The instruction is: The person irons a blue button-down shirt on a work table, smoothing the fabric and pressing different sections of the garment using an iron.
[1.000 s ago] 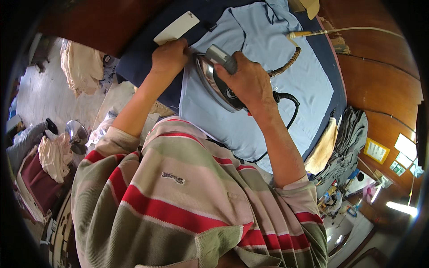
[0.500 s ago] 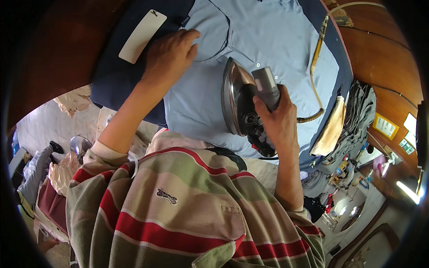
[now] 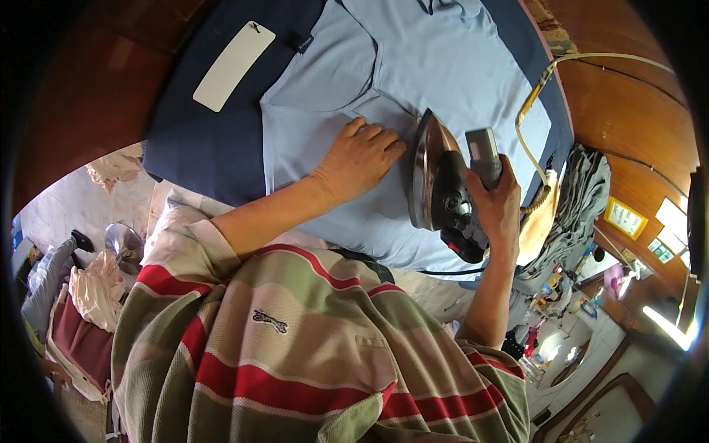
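Observation:
A light blue shirt (image 3: 310, 133) lies spread over a dark navy cloth (image 3: 207, 155). My right hand (image 3: 496, 207) is wrapped round the grey handle of an iron (image 3: 447, 196), whose nose points away from me. Its shiny metal side faces left, and the iron is over the shirt's right part; I cannot tell whether its plate touches the fabric. To the left of the iron, my left hand (image 3: 362, 159) rests on the shirt, fingers bent and a little apart, holding nothing. The iron's beige cord (image 3: 519, 125) runs up at the right.
A long white card (image 3: 235, 66) lies on the navy cloth at the far left. Dark grey folded clothes (image 3: 569, 214) and a cream cloth (image 3: 538, 214) are at the right edge. Crumpled bags (image 3: 96, 292) stand on the floor at lower left. A wooden wall (image 3: 628, 111) rises at right.
My left hand has come down and right from the shirt's upper left edge to the fabric beside the iron. My right hand and the iron have shifted right and slightly toward me.

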A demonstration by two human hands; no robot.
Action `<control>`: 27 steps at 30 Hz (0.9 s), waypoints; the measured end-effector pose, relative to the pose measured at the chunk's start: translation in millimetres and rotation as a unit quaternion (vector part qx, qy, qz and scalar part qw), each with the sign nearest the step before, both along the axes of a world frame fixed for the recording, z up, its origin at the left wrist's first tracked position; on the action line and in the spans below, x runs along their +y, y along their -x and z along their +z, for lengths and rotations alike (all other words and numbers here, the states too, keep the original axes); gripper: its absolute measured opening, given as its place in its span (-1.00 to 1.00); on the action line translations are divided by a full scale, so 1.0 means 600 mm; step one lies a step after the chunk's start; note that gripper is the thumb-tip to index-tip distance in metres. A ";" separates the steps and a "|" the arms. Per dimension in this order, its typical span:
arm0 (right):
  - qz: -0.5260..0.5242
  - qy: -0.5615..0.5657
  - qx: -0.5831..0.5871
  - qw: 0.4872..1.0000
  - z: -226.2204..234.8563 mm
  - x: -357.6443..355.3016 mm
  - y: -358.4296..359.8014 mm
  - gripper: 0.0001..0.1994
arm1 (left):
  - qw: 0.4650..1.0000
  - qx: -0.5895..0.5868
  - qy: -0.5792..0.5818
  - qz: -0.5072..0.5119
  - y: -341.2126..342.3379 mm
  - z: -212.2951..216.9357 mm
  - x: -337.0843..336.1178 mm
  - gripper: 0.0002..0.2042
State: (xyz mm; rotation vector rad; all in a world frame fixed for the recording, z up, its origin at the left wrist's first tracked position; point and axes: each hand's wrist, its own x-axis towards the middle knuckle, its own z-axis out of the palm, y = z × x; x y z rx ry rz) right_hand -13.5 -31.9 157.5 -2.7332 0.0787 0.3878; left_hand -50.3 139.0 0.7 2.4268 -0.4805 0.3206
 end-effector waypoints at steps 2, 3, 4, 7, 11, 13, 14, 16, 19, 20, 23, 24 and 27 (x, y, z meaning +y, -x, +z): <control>0.004 0.021 0.004 1.000 0.008 -0.014 0.005 -0.69 | 1.000 0.001 0.003 0.005 -0.017 0.004 0.000 -0.79; 0.011 0.015 0.004 1.000 0.008 -0.020 0.009 -0.69 | 1.000 -0.017 0.009 0.018 -0.040 0.006 0.012 -0.80; 0.017 0.009 0.005 1.000 0.007 -0.025 0.014 -0.69 | 0.999 -0.033 0.015 0.031 -0.063 0.008 0.023 -0.81; 0.024 -0.005 0.024 0.999 0.009 -0.013 0.019 -0.67 | 0.999 -0.033 0.000 -0.035 -0.126 0.005 0.055 -0.84; 0.043 0.014 0.028 0.999 -0.026 0.005 0.025 -0.63 | 0.993 -0.054 -0.034 -0.103 -0.165 0.009 0.064 -0.87; 0.048 0.013 0.015 0.999 -0.039 0.023 0.021 -0.64 | 0.991 -0.058 -0.016 -0.118 -0.168 -0.007 0.063 -0.88; 0.029 0.005 0.012 0.999 -0.041 0.020 0.019 -0.64 | 0.991 -0.054 -0.016 -0.120 -0.163 -0.015 0.066 -0.87; -0.004 -0.012 0.003 1.000 -0.053 0.008 0.022 -0.65 | 0.989 -0.051 -0.035 -0.137 -0.154 -0.027 0.076 -0.83; -0.023 -0.027 -0.007 0.999 -0.052 -0.019 0.039 -0.65 | 0.981 -0.051 -0.096 -0.160 -0.150 -0.029 0.098 -0.77; -0.029 -0.034 -0.008 0.999 -0.052 -0.034 0.043 -0.66 | 0.979 -0.046 -0.112 -0.163 -0.152 -0.027 0.095 -0.75; -0.029 -0.065 -0.003 0.997 -0.044 -0.072 0.047 -0.66 | 0.983 -0.086 -0.126 -0.101 -0.137 -0.017 0.075 -0.74; -0.045 -0.065 -0.028 0.996 -0.050 -0.092 0.049 -0.67 | 0.987 -0.108 -0.094 -0.071 -0.111 -0.016 0.055 -0.75; -0.067 -0.071 -0.018 0.995 -0.014 -0.109 0.018 -0.69 | 0.985 -0.053 -0.021 -0.160 -0.017 -0.029 -0.010 -0.76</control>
